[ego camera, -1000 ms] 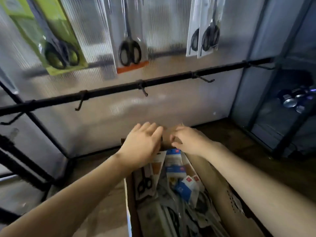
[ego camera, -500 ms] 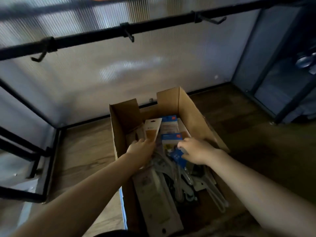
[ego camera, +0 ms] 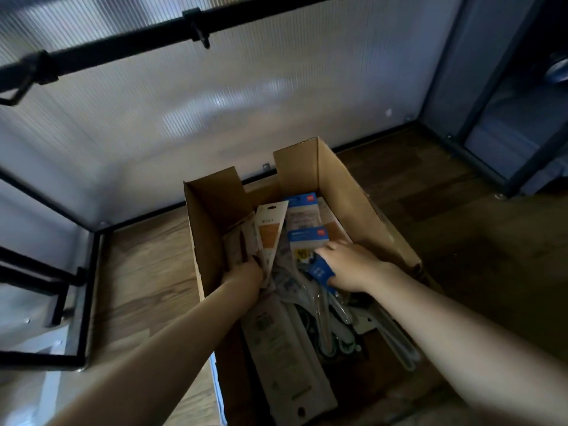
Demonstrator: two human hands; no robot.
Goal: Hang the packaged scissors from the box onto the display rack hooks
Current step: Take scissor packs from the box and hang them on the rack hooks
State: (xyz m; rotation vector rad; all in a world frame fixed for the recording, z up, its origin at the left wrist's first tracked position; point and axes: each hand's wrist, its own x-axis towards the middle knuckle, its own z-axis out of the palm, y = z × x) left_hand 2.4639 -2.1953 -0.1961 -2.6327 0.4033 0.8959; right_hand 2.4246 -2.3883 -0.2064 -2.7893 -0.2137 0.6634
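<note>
Pretty clearly a shop corner or a mock retail display. A black rack bar [ego camera: 129, 46] fitted with hooks [ego camera: 201, 41] is mounted across a ribbed translucent panel [ego camera: 246, 103], and a cardboard box [ego camera: 353, 192] stuffed with carded retail packs [ego camera: 270, 229] is set on the wood-look floor [ego camera: 144, 272] below it.

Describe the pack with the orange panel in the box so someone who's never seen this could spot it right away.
Start at the open cardboard box on the wood floor under the black rail. In its far left part, just above the left hand, a tall pack stands propped up. It alone is white on top with an orange panel below; the packs to its right have blue headers.
</note>
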